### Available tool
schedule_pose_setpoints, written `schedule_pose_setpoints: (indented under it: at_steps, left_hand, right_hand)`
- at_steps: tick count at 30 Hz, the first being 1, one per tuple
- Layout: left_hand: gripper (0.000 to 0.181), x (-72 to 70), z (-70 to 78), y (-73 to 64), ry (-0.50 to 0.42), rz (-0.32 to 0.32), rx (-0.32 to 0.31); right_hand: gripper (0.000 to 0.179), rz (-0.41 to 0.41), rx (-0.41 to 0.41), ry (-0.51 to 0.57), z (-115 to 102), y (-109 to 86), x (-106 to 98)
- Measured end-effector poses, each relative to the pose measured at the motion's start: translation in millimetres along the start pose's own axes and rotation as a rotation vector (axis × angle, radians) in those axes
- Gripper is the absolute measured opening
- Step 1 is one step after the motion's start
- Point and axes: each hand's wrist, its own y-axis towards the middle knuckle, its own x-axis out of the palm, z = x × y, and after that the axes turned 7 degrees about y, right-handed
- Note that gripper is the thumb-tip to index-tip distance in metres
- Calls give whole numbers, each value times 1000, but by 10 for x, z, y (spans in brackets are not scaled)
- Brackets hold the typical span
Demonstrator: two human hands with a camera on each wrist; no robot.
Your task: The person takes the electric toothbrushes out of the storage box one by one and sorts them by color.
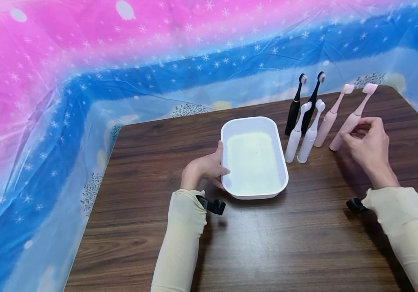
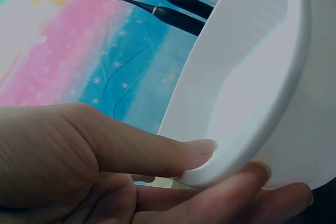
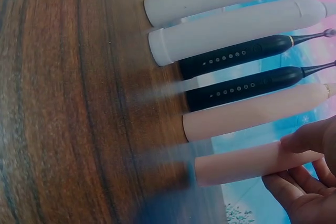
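Note:
My left hand (image 1: 206, 168) grips the left wall of a white rectangular tub (image 1: 254, 158), thumb inside the rim and fingers outside, as the left wrist view shows. With thumb and fingertips my right hand (image 1: 369, 142) pinches the handle of the rightmost pink electric toothbrush (image 1: 351, 123), which is upright with its head at the top. Just left of it stands a second pink electric toothbrush (image 3: 257, 113). Two white electric toothbrushes (image 1: 307, 144) stand close to the tub's right side, and two black electric toothbrushes (image 3: 244, 87) are behind them. The tub's floor shows bare.
A dark wood-grain table (image 1: 139, 219) carries everything. Behind and left of it hangs a pink and blue snowflake cloth (image 1: 150, 52) that meets the table's edges. Each wrist wears a black camera mount (image 1: 212, 205) over a cream sleeve (image 1: 181, 239).

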Motion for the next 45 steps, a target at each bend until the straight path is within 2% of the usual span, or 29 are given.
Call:
schedule_pose_setpoints:
  at_steps: [9,32,45]
  left_hand:
    - [93,-1,-7,6,20,-1,2]
    - [92,9,-5,14,24,14,-10]
    - [93,16,18,-2,37,19,-24]
  right_hand:
    - [54,-14,14,-60,6,6,38]
    - [51,-10,-37,-60,17,2,70]
    - [52,-18,-26,-74,20,15,67]
